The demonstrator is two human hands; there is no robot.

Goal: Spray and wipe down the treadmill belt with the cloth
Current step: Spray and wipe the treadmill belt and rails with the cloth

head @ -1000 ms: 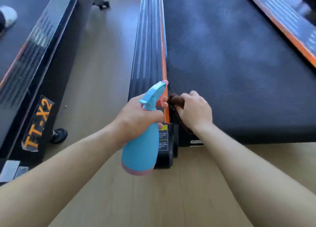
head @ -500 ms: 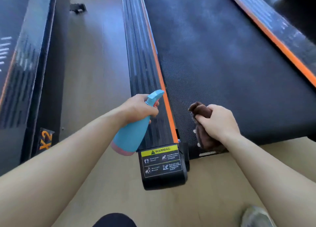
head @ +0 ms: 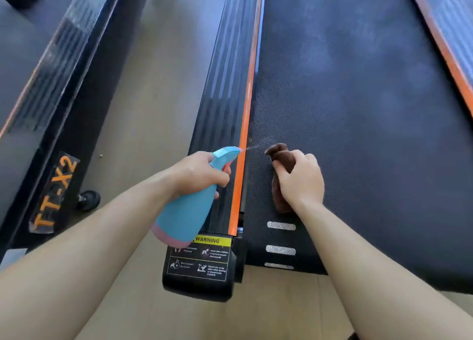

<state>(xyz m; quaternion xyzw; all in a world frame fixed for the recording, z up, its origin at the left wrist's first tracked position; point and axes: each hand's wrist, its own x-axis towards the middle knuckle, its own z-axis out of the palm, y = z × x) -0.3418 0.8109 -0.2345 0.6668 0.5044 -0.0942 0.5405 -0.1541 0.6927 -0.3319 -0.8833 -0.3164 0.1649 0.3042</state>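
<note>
The cloth lies bunched under the right hand on the belt.

We count 2 hands: left hand, right hand. 1 spray bottle, 1 cloth. 2 treadmills: 1 w/ treadmill belt, 1 neighbour treadmill on the left. 3 white marks on the belt, 1 warning label, 1 wheel, 2 orange strips.

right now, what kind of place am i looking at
Probably a gym or fitness room: a treadmill belt with an orange-edged side rail lies ahead, and what looks like a second treadmill, marked TT-X2, stands alongside on a wood-look floor.
</note>
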